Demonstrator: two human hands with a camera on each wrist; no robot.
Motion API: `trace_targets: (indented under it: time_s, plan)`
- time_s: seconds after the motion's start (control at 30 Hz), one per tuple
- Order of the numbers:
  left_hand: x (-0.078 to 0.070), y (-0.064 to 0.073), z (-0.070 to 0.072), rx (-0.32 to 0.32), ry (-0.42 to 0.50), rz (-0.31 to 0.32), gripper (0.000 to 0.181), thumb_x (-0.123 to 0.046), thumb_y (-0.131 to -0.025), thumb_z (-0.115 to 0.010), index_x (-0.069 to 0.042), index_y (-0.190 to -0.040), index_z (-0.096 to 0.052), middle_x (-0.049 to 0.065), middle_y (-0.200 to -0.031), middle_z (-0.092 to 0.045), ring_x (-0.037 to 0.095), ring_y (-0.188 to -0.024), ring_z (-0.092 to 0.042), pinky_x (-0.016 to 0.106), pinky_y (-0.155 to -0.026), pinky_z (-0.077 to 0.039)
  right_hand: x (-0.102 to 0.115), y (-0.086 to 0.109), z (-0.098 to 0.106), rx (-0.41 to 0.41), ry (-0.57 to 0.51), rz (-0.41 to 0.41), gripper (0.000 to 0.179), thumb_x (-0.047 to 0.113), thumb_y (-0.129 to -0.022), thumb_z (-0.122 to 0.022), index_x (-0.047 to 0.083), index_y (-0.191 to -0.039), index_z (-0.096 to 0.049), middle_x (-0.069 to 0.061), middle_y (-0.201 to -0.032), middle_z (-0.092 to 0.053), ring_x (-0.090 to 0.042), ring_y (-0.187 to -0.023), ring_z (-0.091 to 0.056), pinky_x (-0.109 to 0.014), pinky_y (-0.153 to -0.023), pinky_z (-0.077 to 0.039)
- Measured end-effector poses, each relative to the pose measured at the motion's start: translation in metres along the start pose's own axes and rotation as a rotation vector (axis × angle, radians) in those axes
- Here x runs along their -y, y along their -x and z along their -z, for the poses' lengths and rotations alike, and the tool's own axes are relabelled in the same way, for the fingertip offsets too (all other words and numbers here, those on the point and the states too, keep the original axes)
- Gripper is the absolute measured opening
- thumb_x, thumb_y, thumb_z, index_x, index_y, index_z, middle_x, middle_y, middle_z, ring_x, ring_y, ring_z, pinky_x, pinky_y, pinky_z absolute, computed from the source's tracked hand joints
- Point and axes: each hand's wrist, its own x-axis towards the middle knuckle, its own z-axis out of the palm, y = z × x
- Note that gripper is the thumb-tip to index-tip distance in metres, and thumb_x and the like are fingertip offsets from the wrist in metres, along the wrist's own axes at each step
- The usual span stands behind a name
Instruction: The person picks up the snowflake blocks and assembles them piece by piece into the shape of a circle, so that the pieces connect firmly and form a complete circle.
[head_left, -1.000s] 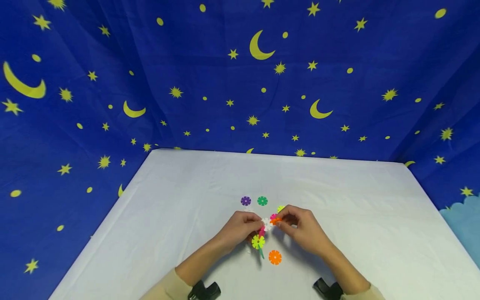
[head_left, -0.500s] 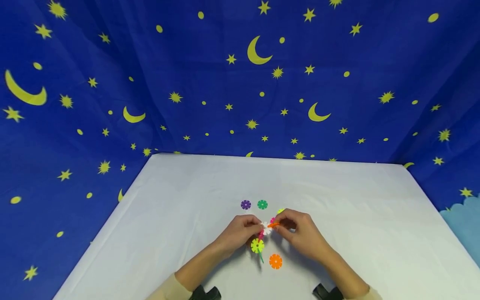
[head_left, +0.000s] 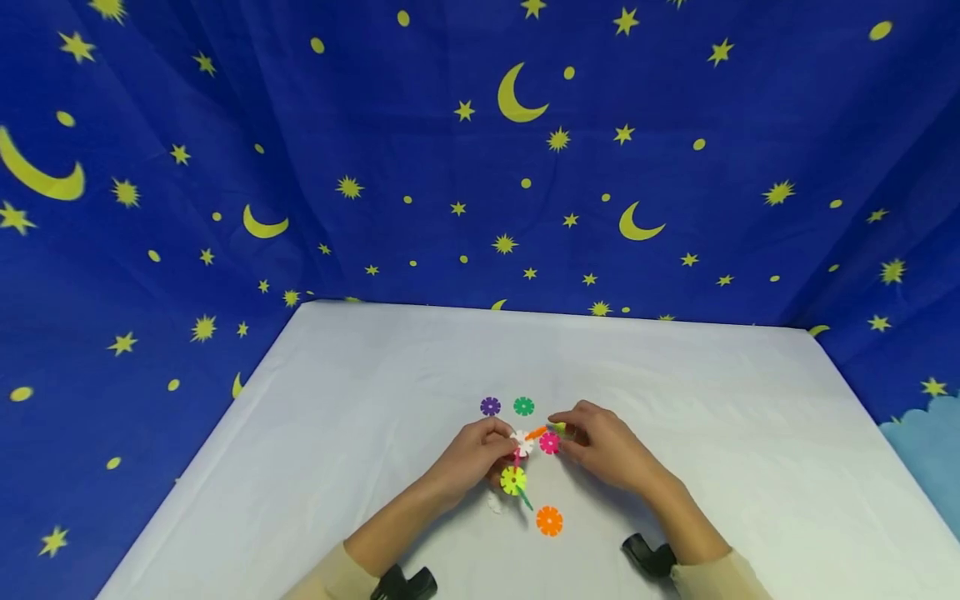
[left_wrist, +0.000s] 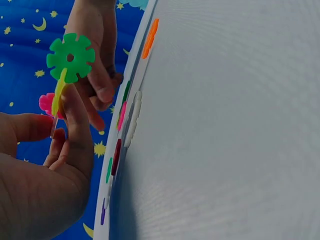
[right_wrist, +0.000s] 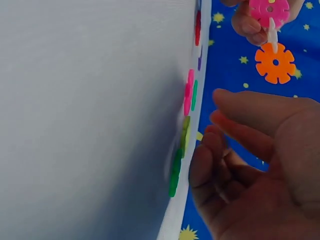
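Note:
My left hand (head_left: 472,458) pinches a chain of slotted plastic snowflake discs. From the near end the chain runs through a green disc (left_wrist: 82,65), a yellow disc (head_left: 513,480), a pink disc (right_wrist: 270,9), a white disc (head_left: 523,442) and an orange disc (right_wrist: 285,70). That orange one hangs off the white disc's slot. My right hand (head_left: 606,446) hovers just above the table, thumb and fingers apart with nothing between them. Beside its fingertips lie a loose pink disc (head_left: 550,442) and a yellow-green disc (head_left: 558,427), partly covered by the fingers in the head view.
Loose purple (head_left: 491,406) and green (head_left: 523,406) discs lie behind the hands on the white table (head_left: 390,367). Another orange disc (head_left: 550,521) lies nearer the front, and a white one (head_left: 495,502) by the left hand. A blue star-patterned curtain (head_left: 420,150) surrounds the table.
My right hand has let go of the orange disc, which stays on the white one, and moved right toward the loose yellow-green disc. The left hand has shifted slightly left with the chain.

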Motion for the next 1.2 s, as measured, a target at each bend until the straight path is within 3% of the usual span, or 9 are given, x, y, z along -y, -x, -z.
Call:
trace_targets:
  time_s: [0.13, 0.23, 0.33, 0.47, 0.6, 0.77, 0.9, 1.2]
  plan:
    - [-0.001, 0.001, 0.001, 0.016, 0.033, 0.006, 0.020, -0.020, -0.094, -0.061, -0.001, -0.100, -0.058, 0.010, -0.078, -0.062, 0.016, -0.063, -0.053, 0.023, -0.052, -0.051, -0.002, 0.001, -0.002, 0.052, 0.060, 0.005, 0.028, 0.018, -0.086, -0.073, 0.019, -0.113, -0.070, 0.009, -0.077, -0.049, -0.011, -0.072, -0.046, -0.027, -0.062, -0.041]
    - [-0.001, 0.001, 0.000, 0.030, 0.064, 0.013, 0.020, -0.019, -0.093, -0.062, 0.000, -0.099, -0.058, 0.010, -0.076, -0.061, 0.016, -0.061, -0.053, 0.023, -0.051, -0.052, -0.004, 0.002, -0.003, 0.072, 0.036, 0.023, 0.021, 0.016, -0.084, -0.074, 0.018, -0.104, -0.069, 0.009, -0.079, -0.050, -0.011, -0.074, -0.047, -0.027, -0.064, -0.042]
    - [0.000, 0.002, -0.001, 0.046, 0.098, 0.018, 0.020, -0.018, -0.094, -0.062, 0.001, -0.100, -0.058, 0.010, -0.075, -0.061, 0.015, -0.061, -0.053, 0.024, -0.051, -0.053, -0.006, 0.003, -0.003, 0.097, -0.083, 0.018, 0.016, 0.011, -0.084, -0.072, 0.017, -0.095, -0.063, 0.007, -0.079, -0.054, -0.011, -0.073, -0.050, -0.026, -0.063, -0.045]
    - [-0.001, 0.002, -0.002, 0.065, 0.123, 0.010, 0.020, -0.016, -0.095, -0.062, 0.002, -0.101, -0.057, 0.010, -0.073, -0.059, 0.015, -0.061, -0.053, 0.027, -0.052, -0.055, -0.008, 0.003, 0.002, 0.119, -0.342, -0.042, 0.011, 0.006, -0.087, -0.066, 0.012, -0.095, -0.061, 0.001, -0.080, -0.060, -0.016, -0.071, -0.055, -0.027, -0.060, -0.050]
    - [-0.002, 0.002, -0.003, 0.065, 0.117, 0.014, 0.019, -0.015, -0.095, -0.061, 0.002, -0.101, -0.056, 0.009, -0.071, -0.057, 0.016, -0.059, -0.052, 0.028, -0.051, -0.055, -0.007, 0.002, 0.008, 0.050, -0.532, -0.109, 0.013, 0.008, -0.090, -0.065, 0.005, -0.102, -0.063, -0.008, -0.083, -0.064, -0.022, -0.071, -0.059, -0.033, -0.061, -0.053]
    - [-0.003, 0.003, -0.004, 0.063, 0.106, 0.030, 0.018, -0.015, -0.095, -0.061, 0.002, -0.101, -0.056, 0.008, -0.070, -0.056, 0.016, -0.058, -0.052, 0.028, -0.050, -0.055, -0.003, 0.002, 0.013, -0.022, -0.668, -0.143, 0.018, 0.011, -0.092, -0.064, 0.001, -0.107, -0.062, -0.021, -0.085, -0.064, -0.026, -0.068, -0.061, -0.039, -0.063, -0.055]
    - [-0.003, 0.003, -0.004, 0.072, 0.088, 0.018, 0.018, -0.015, -0.095, -0.061, 0.002, -0.100, -0.056, 0.007, -0.069, -0.056, 0.016, -0.058, -0.052, 0.027, -0.051, -0.054, 0.003, 0.003, 0.015, -0.023, -0.719, -0.131, 0.018, 0.006, -0.094, -0.061, -0.002, -0.110, -0.061, -0.024, -0.089, -0.063, -0.028, -0.070, -0.061, -0.043, -0.065, -0.056]
    - [-0.002, 0.002, -0.005, 0.077, 0.060, 0.030, 0.018, -0.017, -0.095, -0.062, 0.000, -0.099, -0.056, 0.007, -0.074, -0.059, 0.015, -0.060, -0.054, 0.027, -0.053, -0.055, 0.028, 0.007, 0.026, -0.032, -0.713, -0.128, 0.016, 0.001, -0.093, -0.060, -0.005, -0.107, -0.060, -0.022, -0.087, -0.063, -0.029, -0.069, -0.062, -0.048, -0.067, -0.055]
